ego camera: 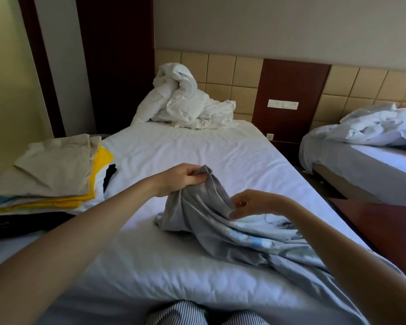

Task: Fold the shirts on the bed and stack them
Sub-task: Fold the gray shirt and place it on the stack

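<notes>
A light grey shirt [223, 233] with a pale blue print lies rumpled across the white bed [174, 148], running toward the near right. My left hand [181, 178] grips a bunched top edge of it and lifts that part off the sheet. My right hand [251, 204] pinches the fabric a little lower and to the right, a ring on one finger. At the left edge of the bed stands a stack of folded shirts [49, 174]: beige on top, yellow and pale blue below, dark ones at the bottom.
A crumpled white duvet [185, 104] is heaped at the head of the bed. A second bed [361, 158] with rumpled bedding stands to the right across a narrow gap. A dark wooden surface [384, 228] borders the near right. Striped trousers [204, 313] show at the bottom.
</notes>
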`<state>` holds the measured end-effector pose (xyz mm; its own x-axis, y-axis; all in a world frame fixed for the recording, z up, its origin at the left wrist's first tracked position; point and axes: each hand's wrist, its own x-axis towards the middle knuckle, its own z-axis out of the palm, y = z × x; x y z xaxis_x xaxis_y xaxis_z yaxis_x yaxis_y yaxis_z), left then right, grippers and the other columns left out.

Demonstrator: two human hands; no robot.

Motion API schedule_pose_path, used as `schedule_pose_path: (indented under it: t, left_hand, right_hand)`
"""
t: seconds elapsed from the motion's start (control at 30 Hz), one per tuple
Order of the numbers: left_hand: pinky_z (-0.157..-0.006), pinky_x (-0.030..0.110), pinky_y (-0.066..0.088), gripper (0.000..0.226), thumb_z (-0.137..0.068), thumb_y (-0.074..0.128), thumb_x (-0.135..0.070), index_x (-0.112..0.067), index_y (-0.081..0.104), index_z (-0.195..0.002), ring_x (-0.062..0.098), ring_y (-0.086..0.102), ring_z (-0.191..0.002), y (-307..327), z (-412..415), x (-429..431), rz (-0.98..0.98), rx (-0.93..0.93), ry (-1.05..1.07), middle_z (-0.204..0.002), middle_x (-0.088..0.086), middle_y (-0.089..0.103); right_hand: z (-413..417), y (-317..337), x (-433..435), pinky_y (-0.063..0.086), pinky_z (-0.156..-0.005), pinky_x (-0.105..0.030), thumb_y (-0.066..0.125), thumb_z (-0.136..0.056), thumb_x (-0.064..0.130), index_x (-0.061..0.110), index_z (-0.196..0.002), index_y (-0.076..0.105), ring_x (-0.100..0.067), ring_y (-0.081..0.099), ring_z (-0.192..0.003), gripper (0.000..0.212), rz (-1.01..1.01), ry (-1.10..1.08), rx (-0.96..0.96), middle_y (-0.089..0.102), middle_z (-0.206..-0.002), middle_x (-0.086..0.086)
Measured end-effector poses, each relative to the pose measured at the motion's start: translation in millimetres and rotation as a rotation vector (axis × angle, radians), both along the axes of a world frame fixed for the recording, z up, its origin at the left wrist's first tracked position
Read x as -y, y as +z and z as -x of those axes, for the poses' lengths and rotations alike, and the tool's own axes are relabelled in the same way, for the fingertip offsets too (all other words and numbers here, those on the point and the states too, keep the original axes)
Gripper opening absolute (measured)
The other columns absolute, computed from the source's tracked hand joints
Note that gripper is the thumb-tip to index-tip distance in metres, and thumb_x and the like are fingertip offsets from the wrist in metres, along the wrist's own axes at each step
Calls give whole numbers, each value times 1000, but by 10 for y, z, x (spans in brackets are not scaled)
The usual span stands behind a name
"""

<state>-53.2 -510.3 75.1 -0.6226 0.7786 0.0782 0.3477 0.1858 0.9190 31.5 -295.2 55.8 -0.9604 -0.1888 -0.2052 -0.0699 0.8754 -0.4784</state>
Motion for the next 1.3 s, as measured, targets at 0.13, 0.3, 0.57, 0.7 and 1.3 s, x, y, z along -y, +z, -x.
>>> schedule_pose_path:
  t: [0.13, 0.3, 0.57, 0.7, 1.3]
  left_hand:
    - [-79, 21, 52, 21, -98, 42, -14, -15, 63, -98, 10, 66, -88, 66, -3, 219, 43, 134, -103, -93, -4, 69]
    - [-86, 21, 51, 19, -99, 41, -20, -18, 59, -104, 10, 63, -92, 247, 43, 486, 110, 130, -74, -101, -2, 64]
    - [-72, 20, 55, 24, -101, 33, -23, -18, 56, -102, 7, 69, -78, 468, 40, 956, -161, 326, 68, -86, -3, 71]
    - [-69, 20, 55, 25, -101, 32, -22, -17, 56, -102, 8, 69, -77, 518, 12, 1114, -168, 305, 78, -90, 0, 68]
    - [-82, 23, 40, 30, -100, 41, -31, -13, 60, -114, 10, 55, -95, 915, 486, 1684, 282, -498, 419, -107, 0, 61]
  right_hand:
    - [119, 89, 112, 18, -110, -35, 67, -82, 42, 46, -129, 41, -10, 23, -125, 54, -73, 53, -75, 32, -136, 13]
    - [308, 173, 496, 28, -106, -27, 65, -87, 21, 25, -104, 53, -6, 42, -117, 21, 152, 157, 146, 48, -118, 12]
    - [617, 242, 1046, 44, -99, -33, 77, -62, 55, 24, -130, 39, -18, 54, -118, 84, 725, 316, 218, 55, -125, 3]
    - [651, 215, 1310, 51, -91, -32, 85, -50, 51, 11, -113, 57, -25, 61, -106, 79, 630, 261, 255, 64, -113, -8]
    - [422, 776, 500, 35, -66, -30, 60, -90, 20, 12, -81, 68, -20, 47, -72, 14, 359, -308, -528, 57, -73, -9]
